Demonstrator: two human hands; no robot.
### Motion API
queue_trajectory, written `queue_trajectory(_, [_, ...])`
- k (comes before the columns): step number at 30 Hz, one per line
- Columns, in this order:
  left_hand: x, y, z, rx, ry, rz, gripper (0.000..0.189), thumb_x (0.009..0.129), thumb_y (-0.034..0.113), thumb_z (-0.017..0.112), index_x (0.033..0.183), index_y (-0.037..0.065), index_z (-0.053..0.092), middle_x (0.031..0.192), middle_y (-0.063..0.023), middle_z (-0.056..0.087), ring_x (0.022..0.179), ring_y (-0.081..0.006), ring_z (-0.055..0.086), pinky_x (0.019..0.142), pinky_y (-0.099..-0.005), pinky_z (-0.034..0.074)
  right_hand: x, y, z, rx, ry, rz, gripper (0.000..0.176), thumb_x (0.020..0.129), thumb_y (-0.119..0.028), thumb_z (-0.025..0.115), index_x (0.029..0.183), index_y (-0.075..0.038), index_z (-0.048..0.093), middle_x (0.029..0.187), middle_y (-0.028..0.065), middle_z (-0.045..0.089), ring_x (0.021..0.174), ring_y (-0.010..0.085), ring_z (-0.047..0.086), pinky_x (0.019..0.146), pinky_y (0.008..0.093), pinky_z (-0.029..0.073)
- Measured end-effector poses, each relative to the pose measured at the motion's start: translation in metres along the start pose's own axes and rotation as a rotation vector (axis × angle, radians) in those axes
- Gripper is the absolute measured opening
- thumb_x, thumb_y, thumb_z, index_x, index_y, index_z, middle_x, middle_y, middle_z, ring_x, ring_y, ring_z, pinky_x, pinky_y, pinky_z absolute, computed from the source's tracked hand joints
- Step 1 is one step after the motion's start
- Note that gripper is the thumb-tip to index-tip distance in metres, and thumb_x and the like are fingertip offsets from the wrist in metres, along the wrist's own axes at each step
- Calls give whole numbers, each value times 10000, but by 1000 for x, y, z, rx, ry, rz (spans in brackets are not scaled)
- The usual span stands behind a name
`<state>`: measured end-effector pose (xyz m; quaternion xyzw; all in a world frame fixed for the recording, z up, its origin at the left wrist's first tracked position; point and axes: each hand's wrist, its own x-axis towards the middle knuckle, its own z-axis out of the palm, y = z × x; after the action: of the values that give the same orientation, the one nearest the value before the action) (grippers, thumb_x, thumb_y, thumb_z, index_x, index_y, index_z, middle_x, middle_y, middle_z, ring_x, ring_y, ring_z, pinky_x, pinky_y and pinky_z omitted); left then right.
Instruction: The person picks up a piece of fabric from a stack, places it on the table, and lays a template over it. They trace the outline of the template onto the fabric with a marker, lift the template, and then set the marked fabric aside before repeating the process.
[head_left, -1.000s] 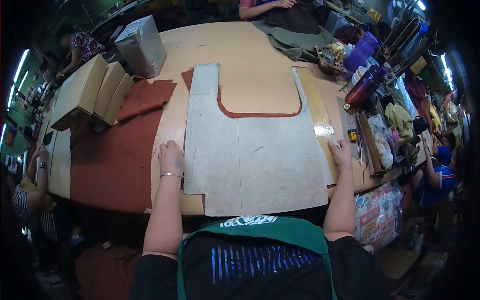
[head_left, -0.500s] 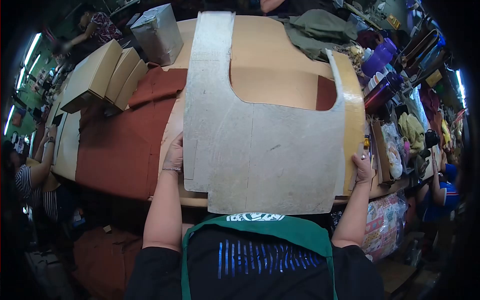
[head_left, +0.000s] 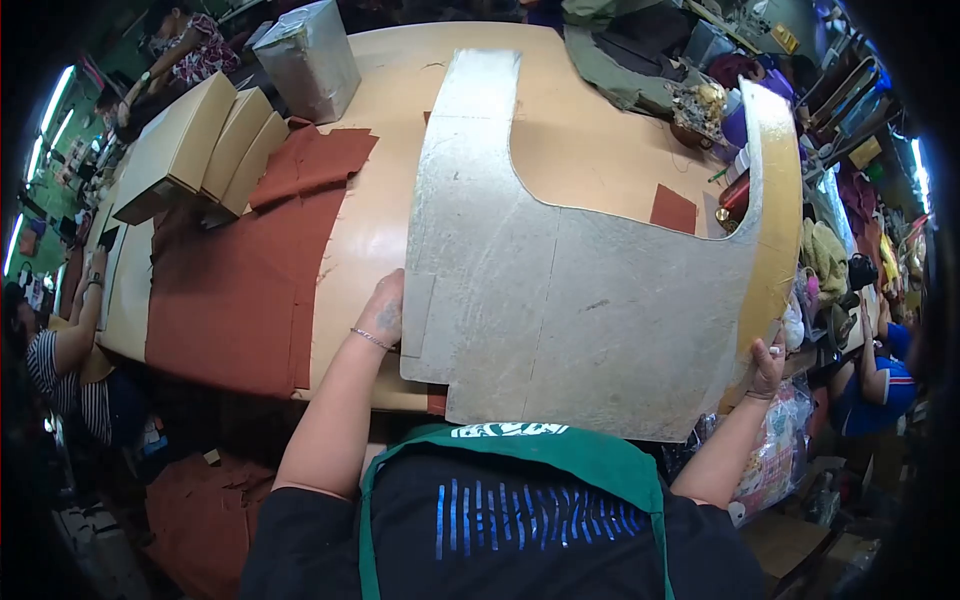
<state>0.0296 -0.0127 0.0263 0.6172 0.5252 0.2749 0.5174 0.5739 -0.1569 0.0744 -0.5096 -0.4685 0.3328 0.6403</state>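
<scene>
Grey template [head_left: 590,300] gripped by both hands [head_left: 387,308] [head_left: 767,366]; white emblem [head_left: 510,431] on green apron [head_left: 600,460] unreadable

The grey board [head_left: 580,310] has been lifted and shifted right, along with the right hand [head_left: 768,365]. Its right side now hides most of the red bottle [head_left: 737,192]; a broader rust cloth [head_left: 673,208] patch shows.
</scene>
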Motion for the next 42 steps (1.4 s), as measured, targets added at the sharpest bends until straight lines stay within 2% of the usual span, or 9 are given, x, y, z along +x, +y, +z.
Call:
queue_trajectory(2, [-3, 17, 12, -796, 26, -401, 331, 762, 131, 500, 1060, -12, 497, 857, -155, 592, 736, -259, 596, 623, -323, 484, -3, 6, -7, 76, -14, 28, 505, 693, -176, 699, 1121, -13, 488, 1018, 41, 553, 908, 146, 518, 820, 268, 386])
queue_trajectory(11, [-29, 30, 23, 729, 486, -43, 438, 764, 180, 536, 1170, 58, 428, 1155, -165, 433, 946, -293, 514, 783, -317, 425, -26, 17, -36, 230, 76, -47, 469, 659, -148, 704, 1065, -3, 518, 976, 77, 580, 874, 199, 557, 791, 303, 427])
queue_trajectory(17, [-14, 5, 36, 293, 235, -69, 217, 709, 130, 606, 893, 33, 542, 856, -161, 561, 778, -333, 546, 681, -370, 443, -68, 30, -101, 405, 202, -41, 462, 658, -127, 690, 1064, 3, 514, 977, 83, 579, 893, 214, 557, 800, 321, 430])
queue_trajectory(20, [-18, 18, 30, 605, 223, -22, 158, 726, 144, 605, 757, 16, 519, 663, -125, 518, 629, -290, 524, 597, -364, 436, -88, 41, -127, 478, 243, 6, 458, 657, -117, 683, 1064, 7, 512, 977, 86, 579, 902, 222, 556, 805, 330, 432])
queue_trajectory(25, [-44, 40, -38, -430, 163, -108, 77, 821, 169, 538, 828, 95, 514, 758, 23, 494, 694, -77, 446, 626, -242, 393, -75, 10, -66, 346, 263, -59, 452, 687, -96, 640, 1097, 20, 491, 984, 100, 574, 873, 225, 568, 785, 324, 445])
queue_trajectory(27, [-67, 58, -77, -927, 210, 362, 175, 844, 146, 473, 973, 43, 532, 897, -28, 553, 860, -131, 518, 790, -267, 408, -50, -9, -18, 292, 255, -9, 447, 696, -91, 630, 1103, 22, 487, 984, 100, 573, 856, 217, 573, 776, 312, 448])
queue_trajectory(33, [-221, 44, -243, -518, 1162, 770, 261, 849, 161, 455, 1042, -3, 520, 1034, -98, 550, 944, -191, 524, 829, -318, 401, 45, 5, 100, -50, -75, 273, 328, 743, -97, 583, 1042, 25, 531, 869, 59, 593, 759, 132, 561, 694, 237, 436])
queue_trajectory(37, [-377, 33, -310, -293, 1739, 736, 284, 842, 165, 470, 1053, -19, 520, 1051, -112, 547, 942, -195, 526, 807, -328, 410, 84, 59, 143, -653, -225, 307, 220, 747, -158, 595, 893, 2, 559, 759, 51, 570, 661, 108, 506, 587, 242, 406])
queue_trajectory(42, [-554, -16, -303, -43, 2197, 515, 315, 833, 169, 490, 1067, -40, 519, 1073, -130, 543, 939, -200, 529, 779, -339, 421, 92, 90, 134, -601, -184, 292, 182, 753, -197, 622, 738, -30, 552, 651, -1, 520, 588, 67, 431, 513, 222, 346])
